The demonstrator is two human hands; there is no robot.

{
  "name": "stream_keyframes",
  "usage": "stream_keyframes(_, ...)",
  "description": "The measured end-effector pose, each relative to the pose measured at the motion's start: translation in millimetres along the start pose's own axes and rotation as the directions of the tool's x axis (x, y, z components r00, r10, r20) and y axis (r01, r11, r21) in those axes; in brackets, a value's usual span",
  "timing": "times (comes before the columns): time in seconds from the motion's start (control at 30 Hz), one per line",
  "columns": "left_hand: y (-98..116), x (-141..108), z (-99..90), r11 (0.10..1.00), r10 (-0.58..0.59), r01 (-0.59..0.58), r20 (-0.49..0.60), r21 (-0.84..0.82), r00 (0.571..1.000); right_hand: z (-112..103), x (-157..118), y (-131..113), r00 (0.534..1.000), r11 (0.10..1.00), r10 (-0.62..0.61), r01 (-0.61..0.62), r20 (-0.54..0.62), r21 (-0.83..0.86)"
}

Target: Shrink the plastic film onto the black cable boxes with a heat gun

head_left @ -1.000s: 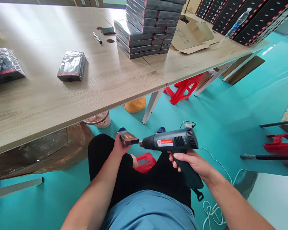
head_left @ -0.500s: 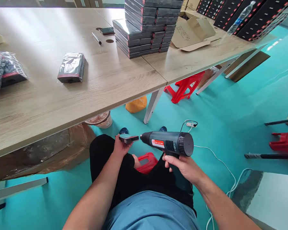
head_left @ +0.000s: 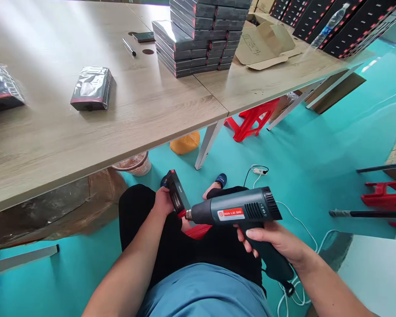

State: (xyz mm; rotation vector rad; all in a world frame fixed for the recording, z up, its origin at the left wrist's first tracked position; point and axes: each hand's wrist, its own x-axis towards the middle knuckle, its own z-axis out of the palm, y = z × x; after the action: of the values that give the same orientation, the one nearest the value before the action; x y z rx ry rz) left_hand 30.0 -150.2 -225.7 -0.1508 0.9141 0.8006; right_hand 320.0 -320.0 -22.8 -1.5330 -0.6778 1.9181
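My left hand (head_left: pixel 163 200) grips a small black box (head_left: pixel 177 190) with a red end, held tilted above my lap. In my right hand (head_left: pixel 267 237) is a dark heat gun (head_left: pixel 232 209), my fingers wrapped round its handle. Its metal nozzle points left, close to the lower end of the box; whether they touch I cannot tell. On the table, a film-wrapped box (head_left: pixel 91 88) lies by itself, and another wrapped box (head_left: pixel 1 90) is at the left edge of the view.
A tall stack of black boxes (head_left: pixel 198 44) stands on the table (head_left: pixel 145 105), near a pen (head_left: pixel 129 47), a phone (head_left: pixel 144 37) and an open carton (head_left: pixel 267 44). Below are a waste bin (head_left: pixel 135 164), an orange bag (head_left: pixel 185 143), a red stool (head_left: pixel 251 121) and a power strip (head_left: pixel 260 171).
My left hand has turned the box so that its long side faces up toward me. The heat gun has shifted right and down, its nozzle now lower beside the box.
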Motion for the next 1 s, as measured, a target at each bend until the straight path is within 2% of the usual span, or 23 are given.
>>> stream_keyframes(0.07, -4.1, -2.5, 5.5, 0.998, -0.039, 0.033, 0.095, 0.059, 0.995, 3.6, 9.1, -4.9, 1.0, 0.999, -0.026, 0.026, -0.009, -0.034)
stream_keyframes(0.13, -8.4, -6.1, 11.1, 0.992, -0.074, 0.054, 0.171, 0.118, 0.982, 12.2, 28.0, -14.4, 0.991, 0.995, -0.096, 0.092, -0.093, -0.044)
stream_keyframes(0.2, -10.8, -10.3, 14.3, 0.983, -0.106, 0.072, 0.198, 0.17, 0.974, 22.2, 47.7, -26.8, 0.963, 0.979, -0.203, 0.202, -0.176, -0.02)
stream_keyframes(0.23, -10.8, -12.4, 14.6, 0.978, -0.124, 0.085, 0.204, 0.189, 0.971, 26.6, 54.7, -33.0, 0.957, 0.974, -0.227, 0.227, -0.179, -0.022)
stream_keyframes(0.27, -10.1, -14.4, 14.0, 0.976, -0.138, 0.096, 0.211, 0.198, 0.968, 29.9, 58.7, -38.4, 0.962, 0.971, -0.239, 0.236, -0.135, -0.041)
stream_keyframes(0.33, -7.3, -18.2, 11.2, 0.981, -0.124, 0.085, 0.228, 0.174, 0.966, 32.4, 57.4, -45.3, 0.977, 0.972, -0.205, 0.209, 0.049, -0.105)
stream_keyframes(0.4, -4.4, -21.7, 8.2, 0.992, -0.083, 0.054, 0.261, 0.118, 0.962, 28.5, 48.1, -46.6, 0.964, 0.97, -0.1, 0.15, 0.247, -0.19)
stream_keyframes(0.43, -3.5, -23.3, 7.3, 0.995, -0.071, 0.047, 0.284, 0.093, 0.956, 24.8, 43.3, -45.8, 0.954, 0.967, -0.048, 0.118, 0.296, -0.225)
stream_keyframes(0.47, -3.0, -24.9, 7.2, 0.996, -0.067, 0.047, 0.306, 0.07, 0.95, 20.6, 40.0, -44.7, 0.954, 0.964, -0.011, 0.09, 0.299, -0.252)
stream_keyframes(0.53, -3.2, -27.5, 9.1, 0.996, -0.089, 0.08, 0.326, 0.043, 0.941, 13.7, 39.9, -43.0, 0.982, 0.963, -0.021, 0.07, 0.187, -0.26)
stream_keyframes(0.57, -3.8, -28.4, 11.0, 0.996, -0.095, 0.09, 0.323, 0.031, 0.942, 12.2, 43.2, -42.8, 0.993, 0.967, -0.061, 0.083, 0.097, -0.24)
stream_keyframes(0.63, -4.9, -29.3, 15.5, 0.995, -0.095, 0.097, 0.301, 0.01, 0.949, 13.6, 53.2, -44.3, 0.986, 0.975, -0.152, 0.138, -0.069, -0.175)
stream_keyframes(0.7, -5.6, -29.2, 19.9, 0.995, -0.096, 0.097, 0.264, 0.009, 0.96, 18.2, 61.1, -48.0, 0.972, 0.977, -0.201, 0.19, -0.123, -0.097)
stream_keyframes(0.73, -5.6, -29.0, 21.6, 0.996, -0.092, 0.091, 0.23, 0.017, 0.969, 19.9, 62.0, -50.1, 0.975, 0.977, -0.205, 0.199, -0.087, -0.071)
stream_keyframes(0.8, -5.0, -28.4, 23.5, 0.998, -0.056, 0.052, 0.159, 0.03, 0.986, 19.5, 56.4, -53.1, 0.983, 0.982, -0.166, 0.172, 0.078, -0.076)
stream_keyframes(0.87, -3.9, -27.9, 22.9, 1.0, -0.007, 0.003, 0.152, 0.024, 0.988, 11.9, 43.9, -52.2, 0.966, 0.978, -0.073, 0.117, 0.248, -0.17)
stream_keyframes(0.9, -3.2, -27.4, 21.8, 1.0, 0.012, -0.013, 0.171, 0.006, 0.985, 5.6, 37.1, -49.9, 0.958, 0.968, -0.019, 0.088, 0.285, -0.234)
stream_keyframes(0.93, -2.4, -26.6, 20.2, 0.999, 0.028, -0.025, 0.187, -0.022, 0.982, -2.0, 31.0, -46.5, 0.96, 0.957, 0.025, 0.058, 0.28, -0.285)
stream_keyframes(1.0, -0.4, -24.0, 16.1, 0.995, 0.056, -0.041, 0.156, -0.096, 0.986, -18.6, 22.5, -36.9, 0.986, 0.951, 0.042, 0.01, 0.16, -0.309)
